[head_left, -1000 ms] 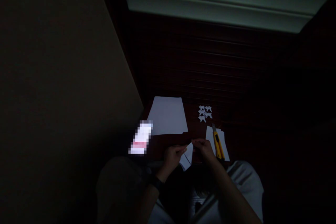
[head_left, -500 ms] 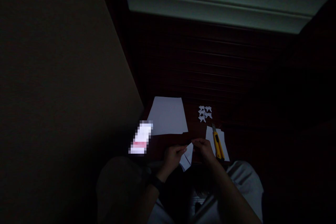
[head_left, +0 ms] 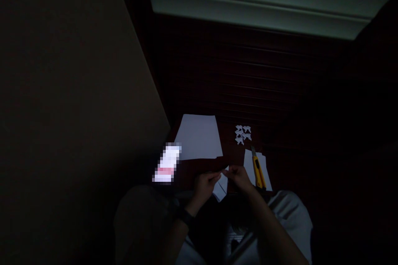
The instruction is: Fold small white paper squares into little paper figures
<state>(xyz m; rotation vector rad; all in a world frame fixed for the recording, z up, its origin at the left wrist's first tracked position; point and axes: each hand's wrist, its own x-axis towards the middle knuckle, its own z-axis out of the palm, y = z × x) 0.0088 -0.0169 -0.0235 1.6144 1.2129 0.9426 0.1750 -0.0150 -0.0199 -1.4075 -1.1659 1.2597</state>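
Observation:
The scene is very dark. My left hand (head_left: 204, 184) and my right hand (head_left: 238, 177) are both closed in a pinch on a small piece of white paper (head_left: 221, 184), held between them just above the near edge of a dark red table (head_left: 231, 155). A dark watch band shows on my left wrist. A yellow utility knife (head_left: 258, 168) lies on a small white sheet (head_left: 249, 162) right beside my right hand. Several small folded paper figures (head_left: 243, 133) sit in a cluster farther back.
A larger sheet of white paper (head_left: 199, 136) lies at the table's left. A bright blurred rectangle (head_left: 168, 162) sits at its near left corner. A tan wall rises on the left, dark slats and a pale ledge (head_left: 255, 6) behind. My lap in light clothing is below.
My right hand has shifted slightly left, closing the gap with the left hand over the small paper. Everything on the table stays where it was.

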